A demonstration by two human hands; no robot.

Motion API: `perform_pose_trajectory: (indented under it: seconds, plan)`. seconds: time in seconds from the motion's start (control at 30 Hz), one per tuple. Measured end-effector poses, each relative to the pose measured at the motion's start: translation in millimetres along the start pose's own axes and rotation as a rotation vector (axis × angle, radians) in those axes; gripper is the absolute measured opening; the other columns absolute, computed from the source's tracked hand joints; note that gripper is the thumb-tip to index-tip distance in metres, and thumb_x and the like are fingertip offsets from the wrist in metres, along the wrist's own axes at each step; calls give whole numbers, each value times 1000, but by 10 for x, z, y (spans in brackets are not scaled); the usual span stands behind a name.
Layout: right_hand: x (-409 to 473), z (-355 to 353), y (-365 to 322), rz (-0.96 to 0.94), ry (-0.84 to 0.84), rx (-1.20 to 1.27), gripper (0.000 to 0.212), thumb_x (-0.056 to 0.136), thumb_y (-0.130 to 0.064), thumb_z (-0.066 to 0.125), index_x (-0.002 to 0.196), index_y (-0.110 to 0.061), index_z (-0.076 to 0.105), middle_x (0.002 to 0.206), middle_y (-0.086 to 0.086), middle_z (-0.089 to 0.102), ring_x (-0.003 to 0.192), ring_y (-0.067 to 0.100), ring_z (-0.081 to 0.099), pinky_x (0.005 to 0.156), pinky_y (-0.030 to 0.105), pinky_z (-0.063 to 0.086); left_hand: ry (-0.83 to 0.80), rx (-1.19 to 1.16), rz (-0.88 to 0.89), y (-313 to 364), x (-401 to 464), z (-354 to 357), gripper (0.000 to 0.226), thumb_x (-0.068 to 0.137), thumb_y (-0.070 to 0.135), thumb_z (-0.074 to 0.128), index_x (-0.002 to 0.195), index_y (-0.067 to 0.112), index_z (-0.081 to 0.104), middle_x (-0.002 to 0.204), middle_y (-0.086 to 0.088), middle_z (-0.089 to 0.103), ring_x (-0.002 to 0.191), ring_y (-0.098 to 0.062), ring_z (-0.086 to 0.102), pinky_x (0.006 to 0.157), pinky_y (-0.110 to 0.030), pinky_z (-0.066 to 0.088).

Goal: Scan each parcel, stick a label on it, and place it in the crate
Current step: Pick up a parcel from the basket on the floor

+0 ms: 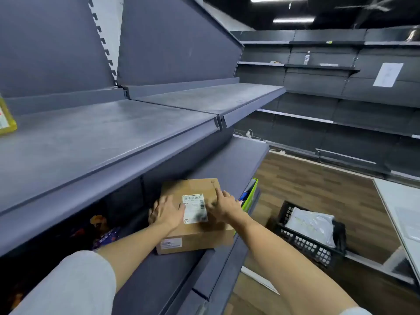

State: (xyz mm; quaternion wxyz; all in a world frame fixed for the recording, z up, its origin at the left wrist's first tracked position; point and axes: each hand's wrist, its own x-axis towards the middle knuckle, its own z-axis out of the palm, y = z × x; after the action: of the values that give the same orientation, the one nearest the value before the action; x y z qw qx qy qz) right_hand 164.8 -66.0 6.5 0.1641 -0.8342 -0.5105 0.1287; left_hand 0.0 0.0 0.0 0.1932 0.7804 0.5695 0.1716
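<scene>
A brown cardboard parcel (197, 233) lies on the lower grey shelf (172, 278). A white barcode label (195, 208) sits on its top face. My left hand (167, 212) lies flat on the parcel's left part, fingers spread beside the label. My right hand (223, 205) rests on the top at the label's right edge, index finger stretched toward the far corner. A black plastic crate (304, 244) stands on the floor to the right, with a white poly mailer (311, 223) inside.
A green box (251, 196) stands on the shelf just right of the parcel. Colourful packets (104, 233) lie in the shadow to the left. An upper grey shelf (113, 142) overhangs, with a yellow packet (5, 119) at its left edge. A white table (400, 210) is at the right.
</scene>
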Motion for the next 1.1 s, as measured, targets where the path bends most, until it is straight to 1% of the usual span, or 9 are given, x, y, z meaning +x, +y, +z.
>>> perform_pose_trajectory:
  seconds: [0.17,0.3,0.4,0.5,0.57,0.7,0.8,0.93,1.1]
  plan:
    - [265,159,80,128,-49,59,79,88,-53,50,149,-19,13,141,18,39,130,38,38,110,49,31,-68,-162,-142,-171,186,93,64,94,41,45,149,21,21,155,-9,23,138,-32,30,111,-44,29]
    - [333,324,177,242,-82,205,97,85,-61,53,152,-13,1,147,21,32,134,39,35,112,45,31,-71,-328,-247,-194,286,153,74,93,35,51,152,13,11,153,-19,24,139,-36,29,109,-42,30]
    - [368,416,258,354,-131,398,98,83,-65,54,149,-7,10,145,18,40,129,35,44,104,41,39,-87,-368,-351,-170,300,236,67,93,36,51,144,1,25,145,-21,37,131,-37,39,95,-38,38]
    - [386,457,327,380,-109,524,80,83,-62,57,136,-8,31,134,14,51,117,31,53,86,34,43,-61,-332,-374,-147,277,310,60,91,39,53,134,0,36,136,-20,47,123,-38,46,88,-38,40]
    - [349,454,396,391,-67,588,75,83,-59,59,133,-8,35,132,13,53,115,30,54,82,31,41,-28,-302,-357,-99,261,336,56,90,39,54,128,1,41,132,-20,50,120,-39,49,90,-40,41]
    - [123,327,709,418,84,699,74,82,-55,64,134,-10,38,134,12,53,120,31,52,89,35,43,-12,-343,-271,207,162,439,50,87,41,56,122,6,44,127,-18,54,117,-38,51,96,-43,43]
    - [-168,125,1057,467,207,737,77,79,-58,66,134,-11,39,135,13,53,120,34,53,88,36,43,-27,-398,-184,577,6,610,50,86,41,57,123,10,44,126,-18,54,116,-37,52,96,-43,43]
    - [-772,-42,1599,576,370,751,73,78,-59,65,130,-13,42,128,14,57,114,34,55,81,34,40,-108,-473,-34,1068,-375,968,50,87,37,58,126,10,43,127,-15,55,116,-35,51,90,-40,42]
    - [-1783,208,2171,801,439,754,79,77,-61,61,137,-17,35,128,9,56,115,33,51,81,36,35,-293,-469,134,1325,-1127,1534,58,89,33,58,138,12,36,135,-14,50,125,-32,45,101,-41,40]
